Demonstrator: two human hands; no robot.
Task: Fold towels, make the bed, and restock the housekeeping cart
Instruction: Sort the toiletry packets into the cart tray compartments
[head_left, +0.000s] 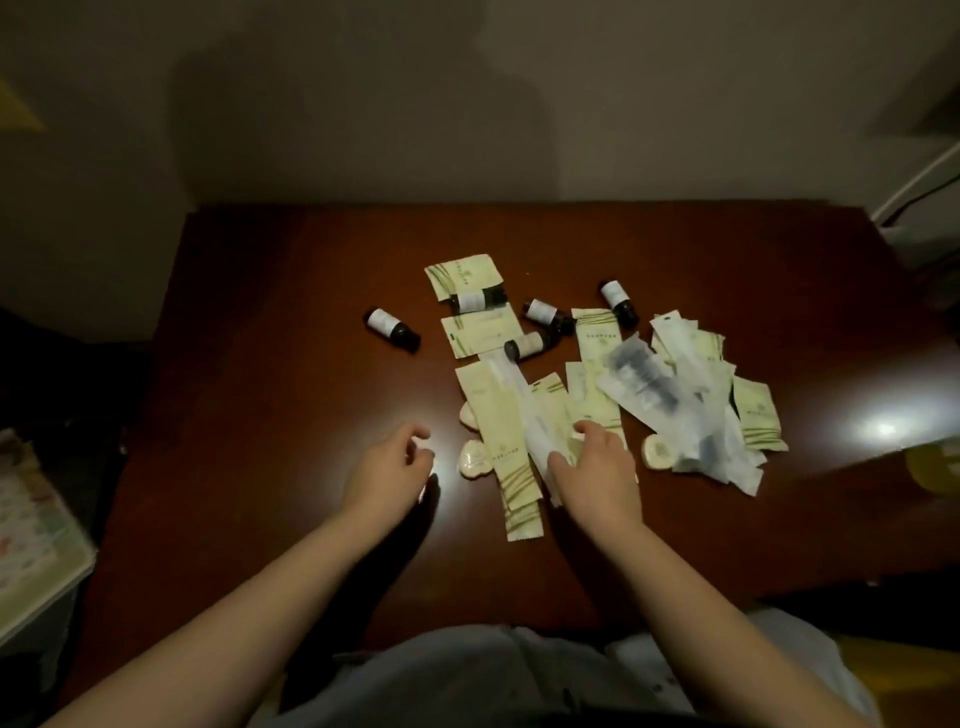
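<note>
Head view: packets (511, 457), bottles (392, 330) and soaps are lying scattered on the table (270, 322). The right hand (592, 462) is sitting on the pile's near edge, thumb and fingers seemingly pinching a white packet (537, 441) whose long axis is running away from the person. The left hand (392, 462) is hovering loosely curled, holding nothing, just left of a soap (471, 460). Most of the pile is lying right of centre, nearer the right hand.
</note>
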